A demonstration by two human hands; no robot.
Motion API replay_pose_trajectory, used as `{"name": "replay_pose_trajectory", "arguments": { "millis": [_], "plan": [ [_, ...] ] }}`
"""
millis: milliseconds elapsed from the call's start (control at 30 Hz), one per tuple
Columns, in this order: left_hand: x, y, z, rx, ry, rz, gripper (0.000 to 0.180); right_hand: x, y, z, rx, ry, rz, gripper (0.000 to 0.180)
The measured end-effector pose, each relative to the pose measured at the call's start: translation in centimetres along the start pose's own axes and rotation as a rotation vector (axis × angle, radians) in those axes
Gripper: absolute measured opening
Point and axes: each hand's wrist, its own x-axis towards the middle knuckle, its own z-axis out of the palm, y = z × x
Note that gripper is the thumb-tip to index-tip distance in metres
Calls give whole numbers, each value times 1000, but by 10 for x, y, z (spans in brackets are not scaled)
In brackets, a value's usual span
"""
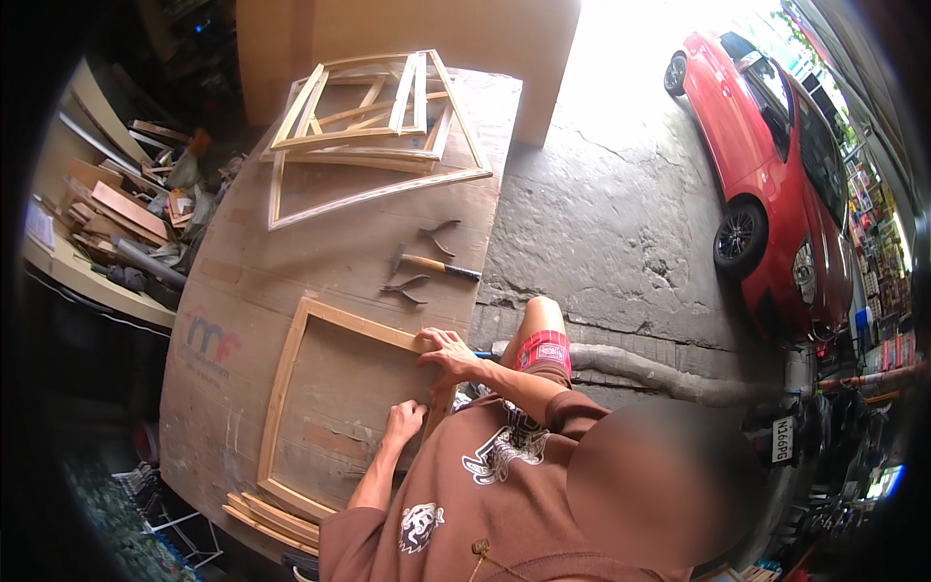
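Note:
A rectangular wooden frame (283, 388) lies flat on the cardboard-covered table, its near side partly hidden by my shirt and arms. At its near right corner my right hand (449, 357) is curled over the wood, fingers apart and bent down around the edge. My left hand (405, 422) is closed beside the inner edge of the near side; whatever its fingers pinch is too small to make out. Beyond the frame lie a hammer (436, 267) with a yellow and black handle, one pair of pliers (441, 238) and a second pair of pliers (405, 289), handles spread.
Several wooden frames (378, 145) are stacked at the table's far end. Wood strips (276, 519) lie by the near left edge of the cardboard (233, 291). Scrap wood (121, 209) fills a shelf at left. A red car (766, 165) stands on the concrete at right.

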Motion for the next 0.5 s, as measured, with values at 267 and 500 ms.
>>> {"name": "replay_pose_trajectory", "arguments": {
  "millis": [267, 500],
  "plan": [
    [-19, 5, -6, -144, 113, 287, 23, 1, 2, -6, -51, -22, 22, 67],
    [-9, 3, -7, 70, 68, 152, 31, 7, -3, 5, -65, -44, 44, 67]
  ]
}}
